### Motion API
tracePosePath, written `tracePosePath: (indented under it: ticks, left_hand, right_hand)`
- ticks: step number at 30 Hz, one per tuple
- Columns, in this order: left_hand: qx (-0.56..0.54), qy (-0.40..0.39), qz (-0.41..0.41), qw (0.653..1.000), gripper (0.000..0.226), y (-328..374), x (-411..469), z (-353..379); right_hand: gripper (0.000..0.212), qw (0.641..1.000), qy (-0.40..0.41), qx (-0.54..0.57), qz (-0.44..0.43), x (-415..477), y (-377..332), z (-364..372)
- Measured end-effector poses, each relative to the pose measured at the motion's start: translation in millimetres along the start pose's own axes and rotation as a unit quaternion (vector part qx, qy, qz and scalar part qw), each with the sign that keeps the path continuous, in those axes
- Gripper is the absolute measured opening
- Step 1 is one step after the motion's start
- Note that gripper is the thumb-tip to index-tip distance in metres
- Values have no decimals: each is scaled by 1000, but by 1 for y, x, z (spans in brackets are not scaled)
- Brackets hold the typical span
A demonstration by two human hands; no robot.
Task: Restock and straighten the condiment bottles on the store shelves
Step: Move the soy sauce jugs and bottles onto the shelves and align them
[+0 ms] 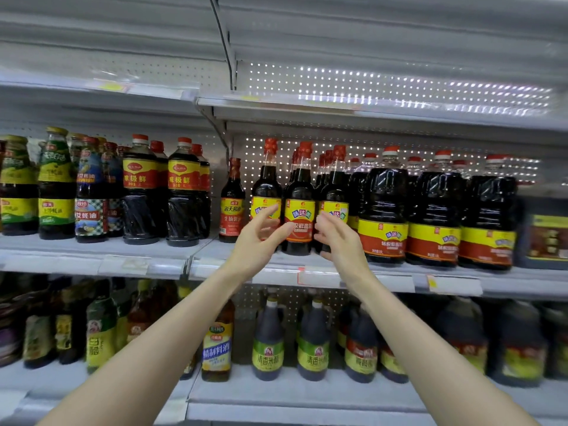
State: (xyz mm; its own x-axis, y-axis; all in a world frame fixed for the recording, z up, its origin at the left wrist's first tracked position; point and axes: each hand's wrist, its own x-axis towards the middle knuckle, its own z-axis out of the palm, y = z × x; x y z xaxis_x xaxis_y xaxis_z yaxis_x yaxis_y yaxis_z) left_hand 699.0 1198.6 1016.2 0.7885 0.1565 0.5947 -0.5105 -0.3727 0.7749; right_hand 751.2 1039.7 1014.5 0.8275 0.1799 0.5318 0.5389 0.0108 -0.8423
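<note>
Left hand [261,238] and right hand [341,241] are both open, fingers loosely curved, holding nothing. They flank the centre soy bottle [299,210]; can't tell if they touch it. Bottle is upright at the front edge of the middle shelf [522,281], packed tight between two matching bottles. Clear headroom from the red caps to the upper shelf [338,109]. Narrow gap to a shorter bottle [232,204] on the left. Dark glossy bodies, slim necks, yellow-red labels. Ribbed jugs [384,210] to the right. Perforated metal back panel [307,78].
</note>
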Motion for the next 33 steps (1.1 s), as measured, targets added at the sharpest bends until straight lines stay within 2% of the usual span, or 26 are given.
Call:
tracePosePath:
  ticks: [9, 17, 19, 22, 27, 31, 33]
  left_hand:
    - [-41, -2, 28, 999, 58, 44, -32, 60]
    - [-100, -47, 17, 994, 61, 88, -80, 195]
    - [-117, -54, 9, 992, 60, 95, -97, 232]
    - [-119, -75, -8, 990, 55, 102, -124, 300]
    - [-122, -123, -58, 983, 49, 98, -169, 400]
    - [-115, -133, -90, 980, 68, 83, -191, 458]
    - [-115, -156, -123, 973, 62, 64, -201, 486]
  right_hand:
    - [45, 998, 35, -40, -40, -45, -23, -85]
    - [34, 994, 76, -76, -32, -113, -27, -235]
    - [30, 992, 85, -89, -22, -132, -24, -272]
    - [35, 991, 90, -104, 2, -163, -14, -338]
    - [29, 986, 102, -113, 68, -213, 30, -433]
    - [17, 980, 109, -121, 111, -241, 72, -478]
    - [20, 975, 121, -124, 140, -253, 103, -496]
